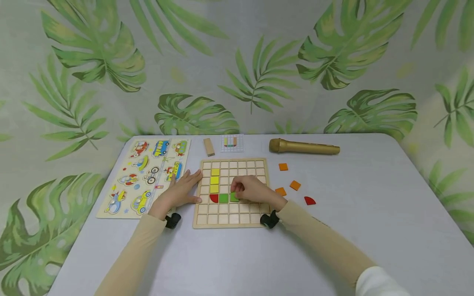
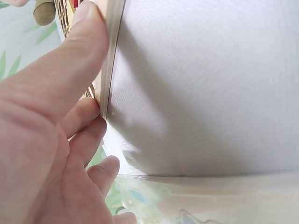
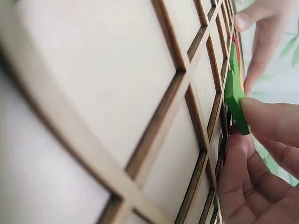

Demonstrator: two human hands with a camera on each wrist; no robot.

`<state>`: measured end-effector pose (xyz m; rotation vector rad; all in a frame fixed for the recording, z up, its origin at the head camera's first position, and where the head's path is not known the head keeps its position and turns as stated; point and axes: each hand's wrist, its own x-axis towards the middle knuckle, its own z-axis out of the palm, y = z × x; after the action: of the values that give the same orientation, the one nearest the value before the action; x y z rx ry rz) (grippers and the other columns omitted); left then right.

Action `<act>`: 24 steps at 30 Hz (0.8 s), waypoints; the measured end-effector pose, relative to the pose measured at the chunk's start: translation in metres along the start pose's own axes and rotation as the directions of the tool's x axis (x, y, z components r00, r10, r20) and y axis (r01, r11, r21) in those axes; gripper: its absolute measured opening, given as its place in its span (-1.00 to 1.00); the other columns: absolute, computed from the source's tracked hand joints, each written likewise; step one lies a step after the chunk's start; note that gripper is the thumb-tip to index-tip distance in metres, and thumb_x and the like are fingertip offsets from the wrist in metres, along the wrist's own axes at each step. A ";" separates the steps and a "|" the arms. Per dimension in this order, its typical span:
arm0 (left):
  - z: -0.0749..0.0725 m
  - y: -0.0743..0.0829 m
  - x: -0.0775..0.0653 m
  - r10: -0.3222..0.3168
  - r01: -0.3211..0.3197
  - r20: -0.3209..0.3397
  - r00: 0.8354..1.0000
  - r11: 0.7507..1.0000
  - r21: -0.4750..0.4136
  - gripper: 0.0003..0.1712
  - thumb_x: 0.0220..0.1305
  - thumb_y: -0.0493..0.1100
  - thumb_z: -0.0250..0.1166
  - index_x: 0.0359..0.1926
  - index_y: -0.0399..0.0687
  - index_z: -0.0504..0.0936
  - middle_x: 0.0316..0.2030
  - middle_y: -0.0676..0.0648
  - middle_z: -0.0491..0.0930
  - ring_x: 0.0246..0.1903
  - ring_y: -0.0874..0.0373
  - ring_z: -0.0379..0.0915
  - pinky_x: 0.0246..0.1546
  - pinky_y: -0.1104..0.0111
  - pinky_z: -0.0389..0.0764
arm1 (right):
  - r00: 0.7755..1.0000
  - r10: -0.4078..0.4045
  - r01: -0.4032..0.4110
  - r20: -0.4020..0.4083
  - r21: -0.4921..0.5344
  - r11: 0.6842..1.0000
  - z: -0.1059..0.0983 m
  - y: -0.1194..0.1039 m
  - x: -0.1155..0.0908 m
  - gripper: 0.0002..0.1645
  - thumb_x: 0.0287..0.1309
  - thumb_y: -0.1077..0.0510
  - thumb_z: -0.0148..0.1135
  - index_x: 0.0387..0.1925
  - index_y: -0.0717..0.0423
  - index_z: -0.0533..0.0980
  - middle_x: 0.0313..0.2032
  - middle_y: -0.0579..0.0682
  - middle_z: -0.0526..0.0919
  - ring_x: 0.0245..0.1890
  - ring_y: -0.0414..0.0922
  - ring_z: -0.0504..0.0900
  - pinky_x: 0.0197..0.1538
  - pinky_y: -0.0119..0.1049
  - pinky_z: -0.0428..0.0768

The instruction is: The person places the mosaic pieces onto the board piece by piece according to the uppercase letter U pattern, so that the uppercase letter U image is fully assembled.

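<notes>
A wooden grid board [image 1: 223, 220] lies on the table. In its left part several yellow square tiles [image 1: 214, 180] form a column, with a red quarter-circle tile [image 1: 214, 198] below and a green square tile [image 1: 224, 198] beside that. My right hand [image 1: 255, 190] pinches a second green square tile [image 3: 237, 100] between thumb and fingers, tilted at the cell right of the first green one. At the board's left edge rests my left hand [image 1: 179, 193], fingers spread; in the left wrist view its thumb and fingertips touch the wooden rim [image 2: 108, 70].
Right of the board lie several orange square tiles [image 1: 295, 185] and a red quarter-circle tile [image 1: 310, 200]. Behind are a gold microphone [image 1: 309, 147], a pattern card [image 1: 232, 143] and a small wooden block [image 1: 209, 146]. A vehicle puzzle board [image 1: 124, 164] lies partly under my left hand.
</notes>
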<state>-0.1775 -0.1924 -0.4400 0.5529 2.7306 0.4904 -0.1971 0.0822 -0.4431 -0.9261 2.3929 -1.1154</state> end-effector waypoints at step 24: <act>0.002 -0.002 0.000 0.025 -0.024 -0.017 1.000 1.000 0.013 0.01 0.14 0.05 0.35 0.47 -0.19 0.05 0.46 -0.18 -0.05 0.41 -0.28 -0.32 0.24 -0.30 -0.46 | 0.998 0.048 -0.038 -0.039 0.220 0.975 -0.038 0.018 -0.034 -0.85 0.21 0.33 0.21 -0.18 0.32 0.56 -0.27 0.09 0.61 -0.28 -0.05 0.52 -0.16 -0.31 0.50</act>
<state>-0.1776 -0.1936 -0.4426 0.5886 2.7481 0.4867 -0.2009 0.1348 -0.4318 -0.7800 2.2547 -1.3633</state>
